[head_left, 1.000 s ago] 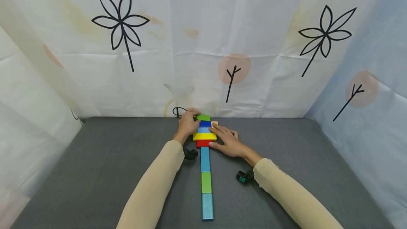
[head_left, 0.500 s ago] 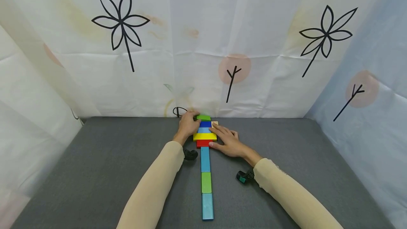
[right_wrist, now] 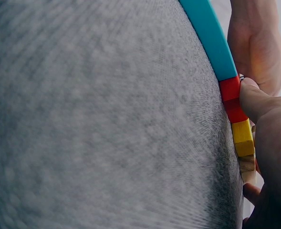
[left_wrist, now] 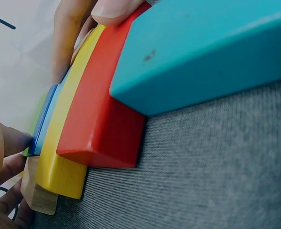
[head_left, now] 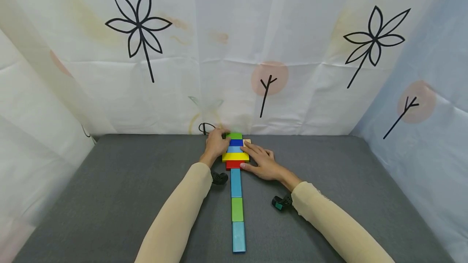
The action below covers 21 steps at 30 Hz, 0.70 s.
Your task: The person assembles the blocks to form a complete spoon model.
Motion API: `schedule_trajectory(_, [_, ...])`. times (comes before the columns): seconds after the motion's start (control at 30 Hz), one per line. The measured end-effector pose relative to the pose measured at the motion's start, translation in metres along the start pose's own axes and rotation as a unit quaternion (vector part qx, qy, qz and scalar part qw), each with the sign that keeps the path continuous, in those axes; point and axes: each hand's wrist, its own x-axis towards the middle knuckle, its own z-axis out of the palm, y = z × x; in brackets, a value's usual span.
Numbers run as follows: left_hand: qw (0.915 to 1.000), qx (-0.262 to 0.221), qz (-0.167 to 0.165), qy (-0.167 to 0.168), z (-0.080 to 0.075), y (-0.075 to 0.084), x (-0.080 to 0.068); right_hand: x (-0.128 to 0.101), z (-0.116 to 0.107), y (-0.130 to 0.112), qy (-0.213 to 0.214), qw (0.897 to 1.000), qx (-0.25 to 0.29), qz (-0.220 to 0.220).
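Note:
Toy building blocks lie in a column: two light-blue blocks with a green block between, then red, yellow, pale blue and dark blue ones, with a green block at the far end. My left hand pinches that far green block, thumb by the dark blue end. A wooden block sits beside the left thumb. My right hand rests fingers near another wooden block, its thumb touching the red block.
A grey table bears the column. Behind it hangs a white cloth with plant drawings, and cloth walls close both sides. Black wrist devices hang by both sleeves, close to the table.
The far green block has shifted slightly and its far edge looks straighter. Both hands stay almost where they were; the other blocks look the same.

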Motion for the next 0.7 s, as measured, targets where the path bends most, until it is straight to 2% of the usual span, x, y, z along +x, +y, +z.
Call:
schedule_trajectory(0.3, [1.0, -0.007, -0.002, 0.0, -0.001, -0.001, -0.001, 0.0, 0.002, 0.001, 0.001, 1.0, 0.007, -0.001])
schedule_trajectory(0.5, [0.9996, -0.013, 0.022, 0.014, -0.004, -0.004, -0.006, 0.0, 0.0, 0.003, 0.0, 1.0, 0.011, 0.003])
schedule_trajectory(0.7, [0.9974, -0.007, 0.064, 0.032, -0.018, -0.017, -0.019, -0.001, -0.006, 0.004, -0.004, 0.997, 0.066, 0.028])
